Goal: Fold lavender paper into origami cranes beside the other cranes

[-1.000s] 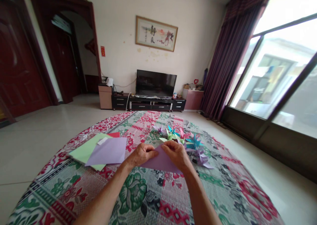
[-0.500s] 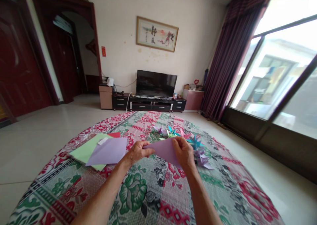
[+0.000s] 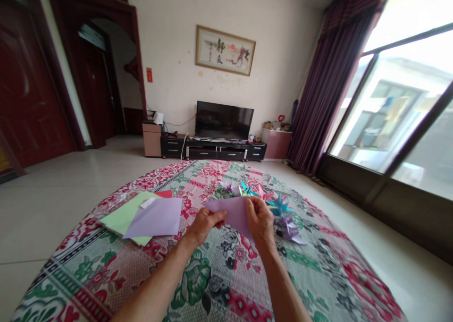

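A piece of purple paper (image 3: 235, 211) is held up over the table between my two hands. My left hand (image 3: 208, 222) pinches its lower left edge, thumb on top. On the right side, my right hand (image 3: 261, 217) grips the paper with curled fingers. Left of my hands lies a stack of square sheets: a purple sheet (image 3: 157, 218) over a light green sheet (image 3: 123, 213), with a red one (image 3: 165, 194) peeking out behind. Just beyond my right hand sit folded paper pieces, among them a blue one (image 3: 281, 204), a pink one (image 3: 264, 193) and a purple one (image 3: 290, 230).
A flowered cloth (image 3: 191, 275) covers the round table. Across the tiled floor, a television (image 3: 224, 120) stands on a low black cabinet (image 3: 212, 151). A large window with a dark curtain (image 3: 311, 95) is at right, and doors are at left.
My left hand has shifted slightly down and right along the paper, uncovering its upper left corner. My right hand keeps its grip, moving only a little.
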Demonstrator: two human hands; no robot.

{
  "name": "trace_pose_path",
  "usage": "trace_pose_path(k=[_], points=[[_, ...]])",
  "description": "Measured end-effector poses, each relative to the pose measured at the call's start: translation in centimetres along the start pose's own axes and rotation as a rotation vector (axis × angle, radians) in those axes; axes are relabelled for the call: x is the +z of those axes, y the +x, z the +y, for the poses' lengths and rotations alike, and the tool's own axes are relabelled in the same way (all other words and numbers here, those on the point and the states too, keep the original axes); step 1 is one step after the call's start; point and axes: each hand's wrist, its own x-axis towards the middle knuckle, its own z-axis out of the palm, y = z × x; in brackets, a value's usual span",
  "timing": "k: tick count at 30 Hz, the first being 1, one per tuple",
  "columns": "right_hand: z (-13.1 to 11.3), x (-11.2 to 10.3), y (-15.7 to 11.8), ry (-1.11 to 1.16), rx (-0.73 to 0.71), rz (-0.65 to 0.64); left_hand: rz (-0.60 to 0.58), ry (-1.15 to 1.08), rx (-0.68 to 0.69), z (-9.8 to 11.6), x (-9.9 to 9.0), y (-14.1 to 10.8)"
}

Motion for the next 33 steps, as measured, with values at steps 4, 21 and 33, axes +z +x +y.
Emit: trace_pose_path(k=[4,21,33], points=[[-0.3,-0.1,0.0,0.166,0.110,-0.110,0.050,0.020,0.005,-0.2,0.1,0.2],[0.5,-1.0,0.3,-0.240,-0.094,-0.249,0.092,0.043,0.054,-0.2,-0.5,0.4],[0.1,-1.5,0.3,-0.330,-0.215,-0.183,0.190,0.025,0.085,0.9,-2.1,0.8]])
